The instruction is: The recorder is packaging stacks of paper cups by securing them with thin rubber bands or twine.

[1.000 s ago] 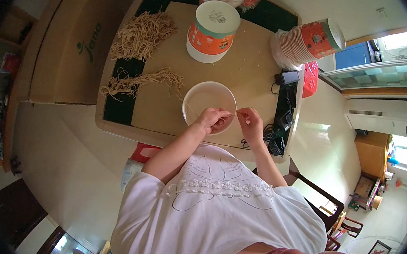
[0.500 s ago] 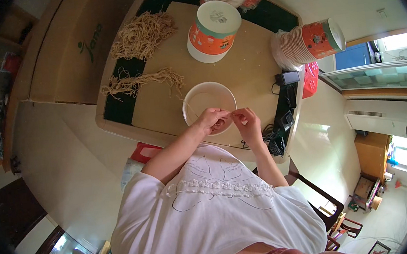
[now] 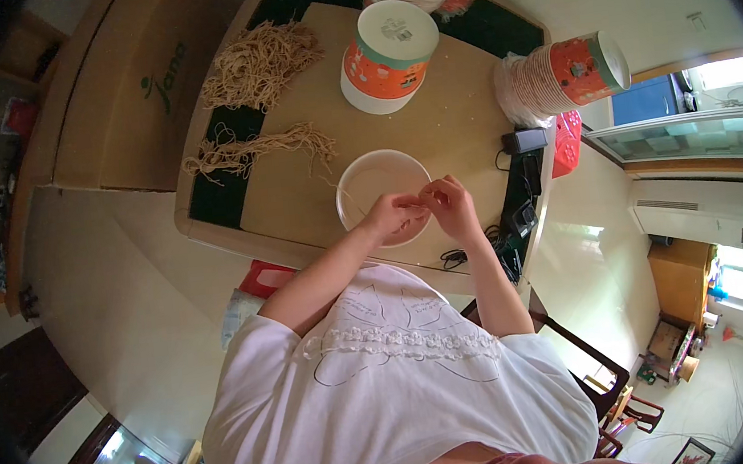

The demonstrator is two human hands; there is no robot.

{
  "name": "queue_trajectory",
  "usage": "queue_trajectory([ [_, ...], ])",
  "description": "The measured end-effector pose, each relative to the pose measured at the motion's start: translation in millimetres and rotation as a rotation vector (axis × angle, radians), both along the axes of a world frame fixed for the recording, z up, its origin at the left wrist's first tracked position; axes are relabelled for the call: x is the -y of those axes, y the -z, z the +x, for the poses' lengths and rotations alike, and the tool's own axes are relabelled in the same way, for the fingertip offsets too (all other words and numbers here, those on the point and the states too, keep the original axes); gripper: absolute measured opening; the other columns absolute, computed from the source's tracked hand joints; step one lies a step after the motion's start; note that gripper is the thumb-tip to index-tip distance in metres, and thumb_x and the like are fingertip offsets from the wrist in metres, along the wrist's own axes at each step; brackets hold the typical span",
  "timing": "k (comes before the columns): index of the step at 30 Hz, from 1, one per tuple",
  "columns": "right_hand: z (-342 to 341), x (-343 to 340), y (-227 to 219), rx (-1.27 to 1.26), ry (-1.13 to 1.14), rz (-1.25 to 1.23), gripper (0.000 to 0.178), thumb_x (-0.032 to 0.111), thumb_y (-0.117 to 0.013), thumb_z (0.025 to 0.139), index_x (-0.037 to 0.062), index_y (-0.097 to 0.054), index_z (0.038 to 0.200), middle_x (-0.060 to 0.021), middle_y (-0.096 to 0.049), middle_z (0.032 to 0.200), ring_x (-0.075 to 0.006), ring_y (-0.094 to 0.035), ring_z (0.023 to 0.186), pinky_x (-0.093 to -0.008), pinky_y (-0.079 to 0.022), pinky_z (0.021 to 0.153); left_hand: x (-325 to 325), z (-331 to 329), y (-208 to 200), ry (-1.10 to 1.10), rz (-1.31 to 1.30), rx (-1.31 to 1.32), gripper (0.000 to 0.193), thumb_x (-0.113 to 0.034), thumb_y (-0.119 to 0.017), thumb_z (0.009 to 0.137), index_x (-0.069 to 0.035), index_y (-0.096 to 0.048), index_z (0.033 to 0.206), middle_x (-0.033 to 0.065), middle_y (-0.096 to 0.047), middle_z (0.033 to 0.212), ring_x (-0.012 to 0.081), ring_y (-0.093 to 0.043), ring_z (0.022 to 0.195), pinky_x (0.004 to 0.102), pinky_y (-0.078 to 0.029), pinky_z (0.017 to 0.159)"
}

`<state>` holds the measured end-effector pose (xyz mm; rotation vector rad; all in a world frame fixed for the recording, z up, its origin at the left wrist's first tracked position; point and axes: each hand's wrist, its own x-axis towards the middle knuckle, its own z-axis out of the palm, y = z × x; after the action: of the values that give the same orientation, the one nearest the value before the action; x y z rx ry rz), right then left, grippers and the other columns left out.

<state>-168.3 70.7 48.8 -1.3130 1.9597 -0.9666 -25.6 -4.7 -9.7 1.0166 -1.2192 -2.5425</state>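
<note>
- I have the left hand at the centre of the frame, over the near part of a white bowl; its fingers are bent inward.
- I have the right hand just to its right, by the bowl's right rim, thumb and index finger drawn toward the left fingertips.
- The fingertips meet or nearly meet; I cannot tell from here whether either hand is clenched on anything.
- A thin tan strand slants over the bowl's left side toward my left hand; its end is hidden from me.
- The smaller bundle of tan strings lies left of centre, with a larger tangled heap above it, toward the upper left.
- Above the bowl, at upper centre, I see an upturned orange-and-white tub on a brown cardboard sheet.
- At upper right, a stack of similar tubs lies on its side near a black adapter.
</note>
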Motion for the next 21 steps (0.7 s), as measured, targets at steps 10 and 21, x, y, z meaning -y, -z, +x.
queue_trajectory([
  [10, -7, 13, 2, 0.049, -0.118, 0.068, 0.008, 0.004, -0.065, 0.078, 0.0022, -0.068, 0.086, -0.0092, -0.059, 0.079, -0.0189, -0.058, 0.072, -0.0289, -0.046, 0.066, -4, -2, 31, -0.024, -0.09, -0.051, 0.019, -0.007, -0.068, 0.081, -0.003, -0.07, 0.1, -0.0023, -0.064, 0.085, 0.005, -0.055, 0.077, 0.0194, -0.045, 0.069],
  [21, -5, 2, -4, -0.017, -0.055, 0.038, 0.008, 0.011, -0.066, 0.08, 0.0077, -0.068, 0.087, -0.01, -0.058, 0.077, -0.0229, -0.058, 0.07, -0.0332, -0.047, 0.063, 1, -2, 13, -0.055, -0.176, 0.034, 0.009, -0.014, -0.066, 0.087, -0.008, -0.069, 0.093, -0.0067, -0.058, 0.073, 0.0019, -0.046, 0.057, 0.0183, -0.035, 0.049],
])
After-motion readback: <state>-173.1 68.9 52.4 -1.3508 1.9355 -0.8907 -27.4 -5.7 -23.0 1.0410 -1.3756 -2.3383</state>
